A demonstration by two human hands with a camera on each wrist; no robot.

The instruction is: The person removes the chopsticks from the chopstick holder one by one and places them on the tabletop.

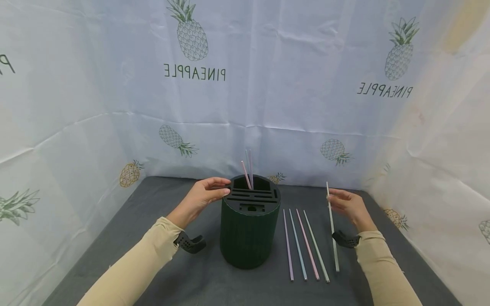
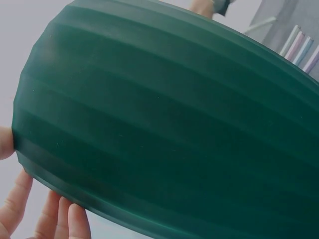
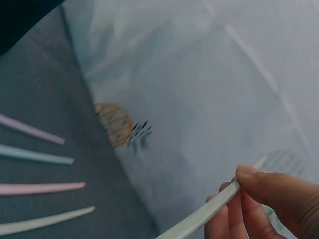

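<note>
A dark green ribbed utensil holder [image 1: 249,233] with a slotted black top stands upright on the table. My left hand [image 1: 203,196] touches its upper left side with fingertips and thumb; in the left wrist view the fingers [image 2: 47,216] lie fairly straight against its edge. Three thin chopsticks [image 1: 246,175] poke out of the rear compartment. On the right, my right hand [image 1: 349,205] pinches a pale green chopstick [image 1: 331,221] near its upper end, between thumb and fingers. The right wrist view shows that grip on the chopstick [image 3: 204,211] closely.
Between holder and right hand, several chopsticks lie side by side on the dark grey table [image 1: 183,272]: purple [image 1: 288,246], blue [image 1: 298,244], pink [image 1: 307,244] and pale green [image 1: 316,246]. A pineapple-printed white cloth [image 1: 268,97] hangs behind and along both sides.
</note>
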